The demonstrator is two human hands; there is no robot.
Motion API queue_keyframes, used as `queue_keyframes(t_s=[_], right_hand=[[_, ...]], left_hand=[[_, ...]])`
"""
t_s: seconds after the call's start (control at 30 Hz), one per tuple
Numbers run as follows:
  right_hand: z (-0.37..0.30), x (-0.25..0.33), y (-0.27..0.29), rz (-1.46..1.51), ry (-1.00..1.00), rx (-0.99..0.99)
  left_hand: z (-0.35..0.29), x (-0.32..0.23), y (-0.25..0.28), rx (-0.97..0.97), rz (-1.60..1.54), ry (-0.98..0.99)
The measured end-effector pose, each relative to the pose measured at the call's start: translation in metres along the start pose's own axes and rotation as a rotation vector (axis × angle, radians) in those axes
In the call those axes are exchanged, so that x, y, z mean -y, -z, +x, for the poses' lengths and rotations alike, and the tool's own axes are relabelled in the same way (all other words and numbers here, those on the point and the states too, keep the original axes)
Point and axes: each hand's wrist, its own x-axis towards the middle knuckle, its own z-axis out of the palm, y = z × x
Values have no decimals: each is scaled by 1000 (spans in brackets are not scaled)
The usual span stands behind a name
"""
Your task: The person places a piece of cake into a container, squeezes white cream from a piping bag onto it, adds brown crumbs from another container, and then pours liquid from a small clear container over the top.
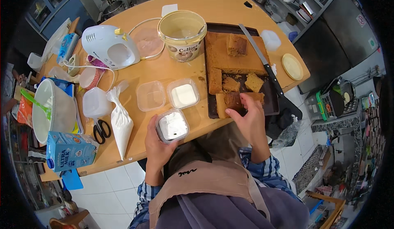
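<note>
Left hand (pixel 158 147): holding a clear square container (pixel 187 127) with white cream in it, fingers and thumb around its sides, over the near edge of the worktop (pixel 221 7). Right hand (pixel 252 121): thumb and fingers pinching a brown cake piece (pixel 233 101) at the near side of the dark tray (pixel 271 106); can't tell whether the piece is lifted.

Tray also carries the larger cake slab (pixel 219 46), smaller cut chunks (pixel 254 82), and a black-handled knife (pixel 264 60) lying slantwise over its right side. Second cream container (pixel 198 97) sits just beyond the held one, with a clear container (pixel 150 96) on its left. Cream-coloured tub (pixel 184 53) stands beside the tray. White hand mixer (pixel 108 46) farther left. White-filled piping bag (pixel 122 124) near black-handled scissors (pixel 101 131); blue milk carton (pixel 69 152) at the left front.
</note>
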Motion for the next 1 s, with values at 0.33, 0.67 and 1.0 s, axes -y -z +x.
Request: queue_keyframes(t_s=[0.33, 0.67, 1.0], right_hand=[[-3, 6, -5, 58, -3, -84], [-1, 3, -13, 450, -123, -99], [4, 7, -19, 809, -172, 41]], left_hand=[[2, -7, 2, 1, 60, -9], [1, 0, 1, 10, 6, -5], [1, -2, 0, 24, 24, 22]])
